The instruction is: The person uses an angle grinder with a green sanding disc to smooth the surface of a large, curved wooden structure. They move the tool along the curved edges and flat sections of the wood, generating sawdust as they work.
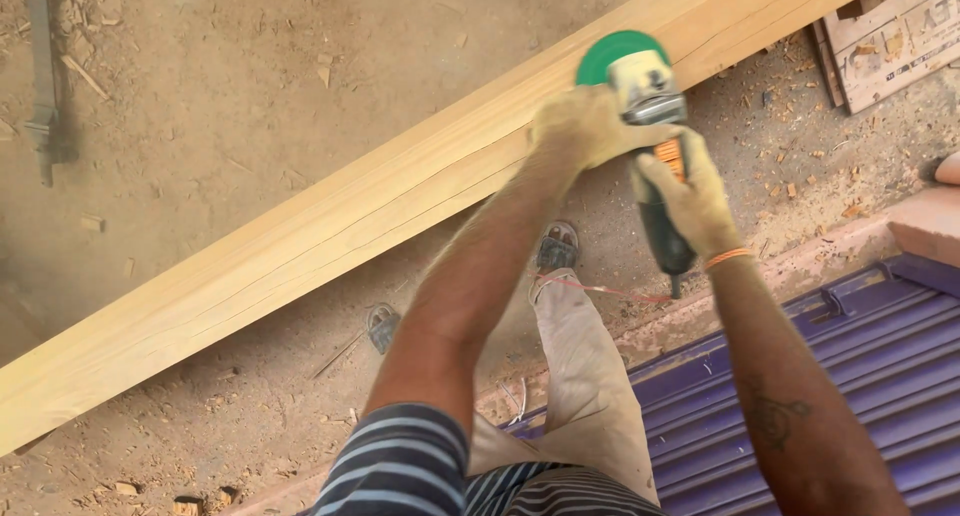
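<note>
We clench both grips on the grinder [650, 126]: left hand [585, 126] at its head, right hand [695, 201] on its body. Its green disc [605, 56] meets the beam [350, 211], which runs diagonally lower-left to upper-right.

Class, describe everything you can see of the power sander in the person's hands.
The sander has a round green disc, a dust-coated pale head and a dark handle with an orange patch. It lies tilted, disc down on the long pale wooden beam. The dusty left hand presses its head; the right hand grips the handle.
</note>
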